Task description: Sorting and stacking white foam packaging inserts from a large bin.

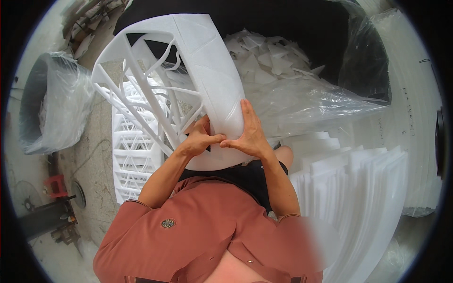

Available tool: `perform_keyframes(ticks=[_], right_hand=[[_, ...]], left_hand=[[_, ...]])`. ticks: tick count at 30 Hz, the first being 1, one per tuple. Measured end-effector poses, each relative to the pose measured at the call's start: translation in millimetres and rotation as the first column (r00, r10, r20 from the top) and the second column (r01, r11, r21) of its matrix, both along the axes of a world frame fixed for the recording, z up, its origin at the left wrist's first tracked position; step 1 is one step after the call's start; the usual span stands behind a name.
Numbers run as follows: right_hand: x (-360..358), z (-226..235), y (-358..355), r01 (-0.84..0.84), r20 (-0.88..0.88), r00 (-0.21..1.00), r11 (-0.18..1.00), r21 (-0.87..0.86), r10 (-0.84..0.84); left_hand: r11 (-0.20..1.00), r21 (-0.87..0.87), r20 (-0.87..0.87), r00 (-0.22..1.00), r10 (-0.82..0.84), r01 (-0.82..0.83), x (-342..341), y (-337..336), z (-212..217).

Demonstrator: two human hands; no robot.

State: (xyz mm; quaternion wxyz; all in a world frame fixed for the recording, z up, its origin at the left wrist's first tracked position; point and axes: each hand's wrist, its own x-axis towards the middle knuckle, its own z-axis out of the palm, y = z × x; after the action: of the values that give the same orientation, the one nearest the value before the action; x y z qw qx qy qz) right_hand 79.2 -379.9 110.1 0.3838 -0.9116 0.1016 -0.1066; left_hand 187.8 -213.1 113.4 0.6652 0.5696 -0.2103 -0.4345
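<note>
A large white foam panel [212,66] with triangular cut-outs and thin slanting struts stands tilted in front of my body, its lower end near my lap. My left hand [200,137] reaches in at the panel's openings and grips its solid border, some fingers hidden behind the foam. On the border's right edge, my right hand [247,134] is closed round the foam with its fingers pointing up. The two thumbs nearly meet on the near face of the border. A few strips hang bent and loose inside the openings.
Left of my legs lies a stack of cut-out foam panels [137,162]. Upright white foam sheets [349,188] stand close on my right. Ahead, a large clear plastic bag [325,104] holds foam scraps [269,54]. Another plastic bag [61,104] stands far left, near a red object [56,186].
</note>
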Motion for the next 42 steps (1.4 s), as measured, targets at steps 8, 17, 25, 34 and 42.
perform_keyframes(ticks=[8,17,25,34,42], right_hand=[[-4.4,3.0,-23.6,0.062,-0.002,0.998,0.936,0.345,-0.065],[-16.1,-19.5,8.7,0.424,-0.073,0.905,0.882,0.205,-0.419],[-32.2,-42.0,-5.6,0.283,-0.039,0.955,0.864,0.416,-0.294],[-35.7,-19.0,-9.5,0.250,-0.183,0.968,0.638,0.728,-0.171],[-39.1,-1.9,-3.2,0.146,0.105,0.972,0.891,0.430,-0.209]], left_hand=[[0.999,-0.029,-0.145,0.989,0.040,-0.044,-2.7,3.4,-14.8],[0.927,0.175,-0.165,0.918,0.361,-0.333,-38.2,-11.8,-5.7],[0.982,0.118,0.123,0.983,0.135,-0.150,-42.7,3.7,3.8],[0.996,-0.060,-0.175,0.981,-0.082,0.072,-18.9,4.0,5.0],[0.995,-0.060,-0.360,0.931,0.054,-0.080,-23.7,4.6,-6.3]])
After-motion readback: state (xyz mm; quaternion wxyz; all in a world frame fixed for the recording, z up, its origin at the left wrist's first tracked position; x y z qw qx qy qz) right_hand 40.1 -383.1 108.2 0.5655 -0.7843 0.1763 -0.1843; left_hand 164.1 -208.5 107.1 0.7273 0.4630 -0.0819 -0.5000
